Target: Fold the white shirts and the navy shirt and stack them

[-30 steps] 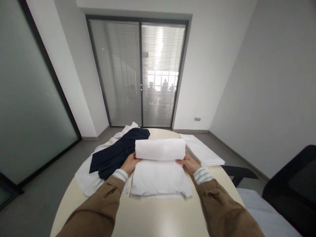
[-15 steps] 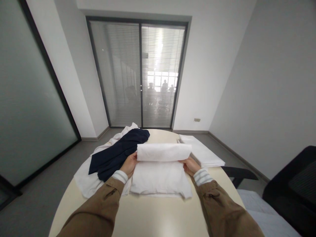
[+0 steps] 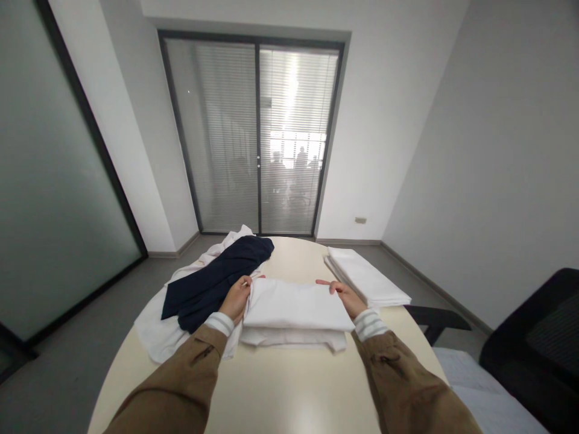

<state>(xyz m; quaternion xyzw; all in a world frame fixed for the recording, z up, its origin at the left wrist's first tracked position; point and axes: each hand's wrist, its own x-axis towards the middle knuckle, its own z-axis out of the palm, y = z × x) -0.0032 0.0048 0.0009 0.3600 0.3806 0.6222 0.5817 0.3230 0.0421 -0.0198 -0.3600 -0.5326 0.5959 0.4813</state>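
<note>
**White garment folded flat, both hands at its far corners**

Nearest the camera, 2 brown sleeves with striped cuffs reach forward over the round cream table [image 3: 271, 398]. Just past the cuffs lies the folded white garment [image 3: 294, 307], a neat rectangle at the middle of the tabletop, its upper layer lying flat over a slightly wider lower layer that shows along the near edge.

The left hand [image 3: 236, 298] rests at the garment's far left corner, fingers curled as if pinching the cloth edge; whether it truly grips the cloth I cannot tell. The right hand [image 3: 344, 294] sits at the far right corner, fingers stretched out and pressing lightly on the cloth, holding nothing.

Judging by how things lie, the fold on this piece looks finished or nearly so: no loose flap stands up, and the edges line up. What seems left for it is a last smoothing and a place on a pile.

Farther out on the right, a stack of folded white cloths [image 3: 368, 280] sits near the table edge, apart from the garment; that part appears done. On the far left, a dark navy garment [image 3: 212, 283] lies crumpled over a loose white cloth [image 3: 158, 328] that hangs off the table's left side. Those 2 look unfolded.
</note>
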